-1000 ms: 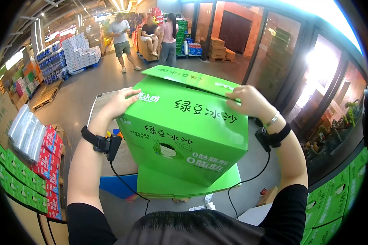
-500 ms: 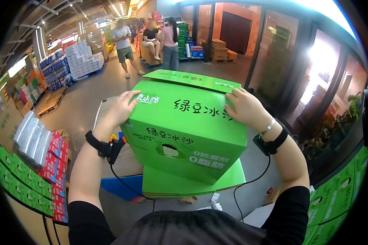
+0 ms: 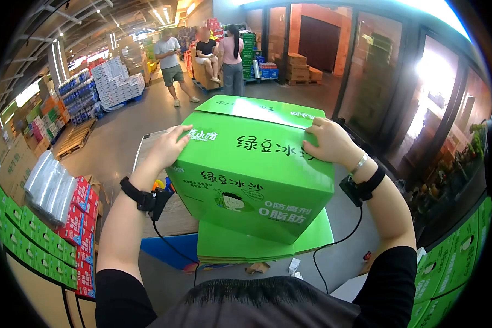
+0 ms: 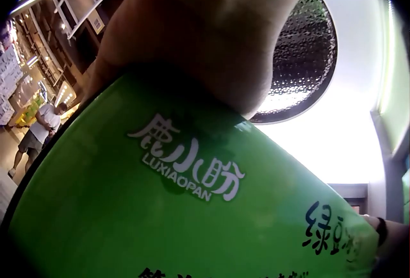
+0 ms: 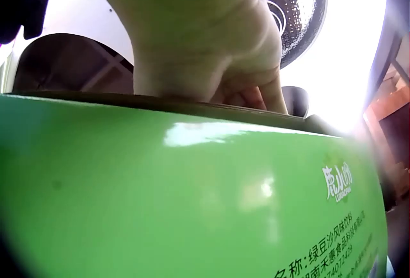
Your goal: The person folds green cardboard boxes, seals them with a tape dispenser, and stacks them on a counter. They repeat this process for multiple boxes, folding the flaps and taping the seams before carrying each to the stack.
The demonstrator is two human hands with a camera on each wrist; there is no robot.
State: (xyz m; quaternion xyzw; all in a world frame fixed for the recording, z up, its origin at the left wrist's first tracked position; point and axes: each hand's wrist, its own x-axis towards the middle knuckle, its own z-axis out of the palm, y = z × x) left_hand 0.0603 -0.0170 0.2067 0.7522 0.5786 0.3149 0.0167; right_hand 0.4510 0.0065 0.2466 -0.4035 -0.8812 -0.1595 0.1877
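Observation:
A green carton [image 3: 246, 153] with printed lettering stands tilted on flat green cardboard [image 3: 246, 246]. Its far flap [image 3: 257, 109] lies close to the top panel. My left hand [image 3: 171, 146] rests on the top's left edge, fingers bent slightly over it. Across the carton, my right hand [image 3: 333, 143] lies on the top's right corner beside the flap, fingers lightly bent. In the left wrist view the left hand [image 4: 192, 41] touches the carton's edge above white lettering. The right wrist view shows the right hand [image 5: 205, 47] over the upper edge, its fingertips partly hidden.
A wooden surface [image 3: 175, 216] is beneath the carton's left side. Stacked green boxes [image 3: 33, 240] and red boxes [image 3: 82, 218] stand at left, more green boxes [image 3: 448, 262] at right. Three people are in the background, beyond the carton; glass doors [image 3: 366, 71] line the right.
The far flap has come down closer to the carton's top. My right hand has shifted from the flap's edge onto the top's right corner; the left hand stays at the left edge.

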